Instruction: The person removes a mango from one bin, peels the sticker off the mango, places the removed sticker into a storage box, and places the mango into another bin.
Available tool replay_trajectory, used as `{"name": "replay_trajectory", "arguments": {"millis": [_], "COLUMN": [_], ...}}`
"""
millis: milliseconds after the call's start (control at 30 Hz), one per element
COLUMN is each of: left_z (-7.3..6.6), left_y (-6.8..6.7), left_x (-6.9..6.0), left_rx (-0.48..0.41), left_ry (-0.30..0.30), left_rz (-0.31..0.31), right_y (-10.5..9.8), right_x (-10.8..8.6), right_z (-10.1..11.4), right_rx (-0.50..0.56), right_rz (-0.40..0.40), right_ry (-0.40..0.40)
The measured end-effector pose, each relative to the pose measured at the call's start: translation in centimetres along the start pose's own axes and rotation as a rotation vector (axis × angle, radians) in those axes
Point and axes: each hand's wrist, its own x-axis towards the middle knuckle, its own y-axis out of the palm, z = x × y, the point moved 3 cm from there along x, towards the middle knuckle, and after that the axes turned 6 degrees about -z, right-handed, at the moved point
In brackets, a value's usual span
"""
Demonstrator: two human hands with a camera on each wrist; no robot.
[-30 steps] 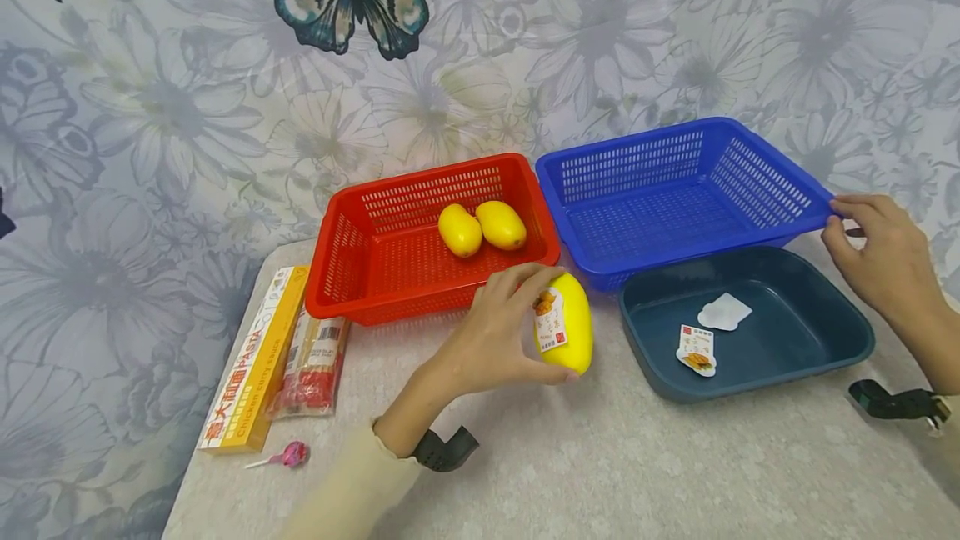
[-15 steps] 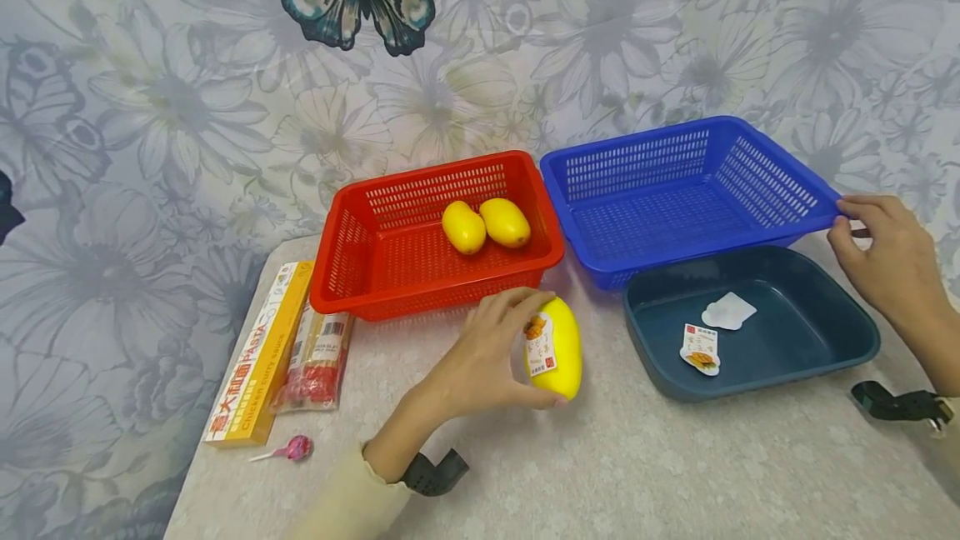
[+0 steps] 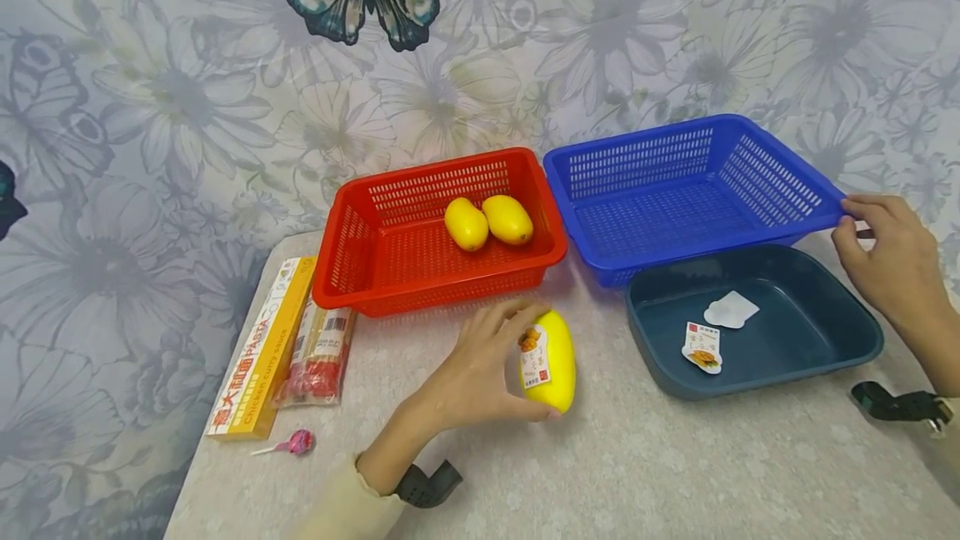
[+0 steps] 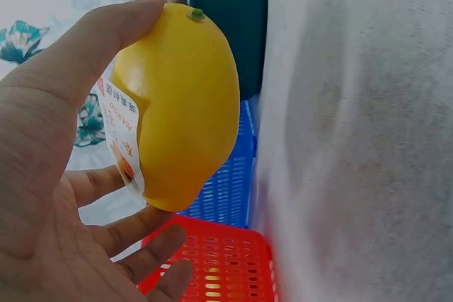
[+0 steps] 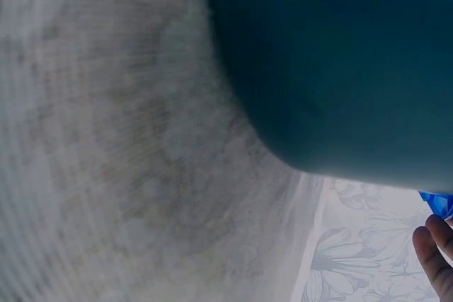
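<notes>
Between thumb and fingers my left hand holds a yellow mango with a white printed sticker on its side. In the left wrist view the mango shows a green stem nub, thumb at that end and fingertips at the other. My right hand pinches the right corner of the blue basket. Two more mangoes lie in the red basket. The dark teal basin stands in front of the blue basket and holds two stickers, one printed and one white.
On the left of the table lie a yellow pasta box, a clear bag with red and pale contents and a pink lollipop. A flowered, butterfly-patterned cloth rises behind the baskets.
My left hand has brought the mango toward the table's front and slightly left, away from the red basket. The right hand keeps its hold on the blue basket's corner.
</notes>
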Motion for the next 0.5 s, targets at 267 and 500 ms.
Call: {"name": "replay_trajectory", "arguments": {"millis": [267, 500], "left_z": [0.4, 0.8], "left_y": [0.4, 0.5], "left_x": [-1.1, -1.9], "left_rx": [-0.004, -0.002], "left_ry": [-0.036, -0.044], "left_rz": [0.012, 0.017], "right_y": [0.1, 0.1], "right_x": [0.0, 0.0], "right_z": [0.1, 0.1], "right_rx": [-0.009, 0.022], "right_rz": [0.005, -0.028], "right_ry": [0.004, -0.019]}}
